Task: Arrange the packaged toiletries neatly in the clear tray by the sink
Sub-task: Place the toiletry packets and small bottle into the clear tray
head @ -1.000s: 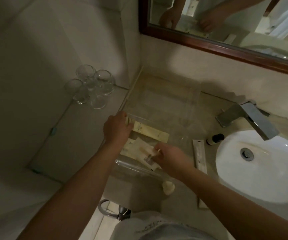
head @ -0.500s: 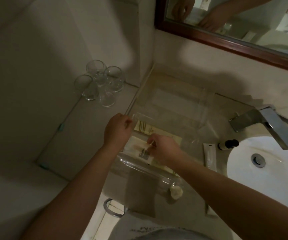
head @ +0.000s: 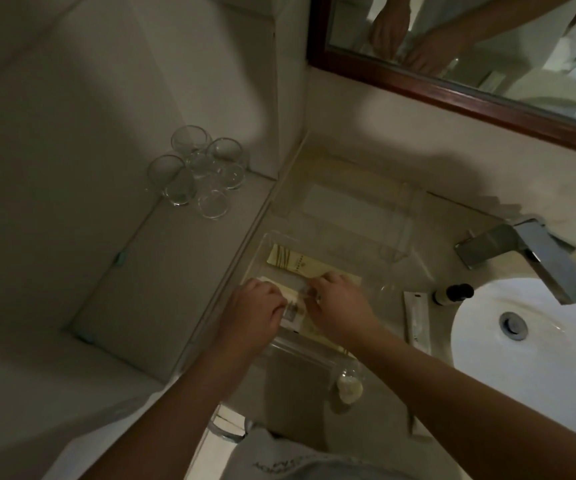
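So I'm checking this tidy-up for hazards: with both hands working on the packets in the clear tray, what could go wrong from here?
1. The clear tray has its near end close to the counter's front edge; pressing on it might tip or slide it off.
2. The left hand and right hand crowd one small packet, which may crease or knock the long cream packet askew.
3. The white sachet and small dark-capped bottle lie beside the sink; a forearm sweep could push them in.
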Tool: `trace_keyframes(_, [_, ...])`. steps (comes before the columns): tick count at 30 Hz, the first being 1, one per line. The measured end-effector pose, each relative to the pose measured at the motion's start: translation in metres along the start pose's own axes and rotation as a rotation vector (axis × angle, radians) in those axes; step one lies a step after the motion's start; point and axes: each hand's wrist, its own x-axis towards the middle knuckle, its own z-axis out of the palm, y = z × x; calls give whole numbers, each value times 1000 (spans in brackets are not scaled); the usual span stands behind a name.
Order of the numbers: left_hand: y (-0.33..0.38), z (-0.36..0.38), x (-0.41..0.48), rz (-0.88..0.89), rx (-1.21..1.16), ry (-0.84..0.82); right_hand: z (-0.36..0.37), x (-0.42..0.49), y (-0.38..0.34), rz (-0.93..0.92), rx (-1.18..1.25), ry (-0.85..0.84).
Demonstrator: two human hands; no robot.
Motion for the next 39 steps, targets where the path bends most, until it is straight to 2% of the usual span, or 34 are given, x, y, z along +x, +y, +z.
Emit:
trace_keyframes(3, [4,-3,1,-9,-27,45,-5,-10,5,23,83,15])
trace_keyframes(6, [26,-4,3,-7,-70,93,-18,-36,24,96,174,111])
trace_keyframes(11, [88,17,4,86,-167,9,-33,-98,87,393,294,301])
trace_keyframes(14, [129,36,3,164,-194,-87,-24,-134,121,555,284,242])
trace_keyframes(18, [170,53,-6,163,-182,-143,-10,-164,136,573,298,167])
trace_keyframes(21, [177,55,-19,71,-203,-118,-4,-173,135,527,324,156])
trace_keyframes(25, [159,55,-54,-261,-292,127,-2,-174,130,439,327,182])
trace_keyframes(28, [154,62,-81,-487,-312,150,1,-171,133,426,251,189])
trace_keyframes(33, [171,88,-96,-601,-319,118,4,-165,135,421,145,157])
trace_keyframes(39, [175,102,-95,-624,-226,141,2,-161,137,455,192,57])
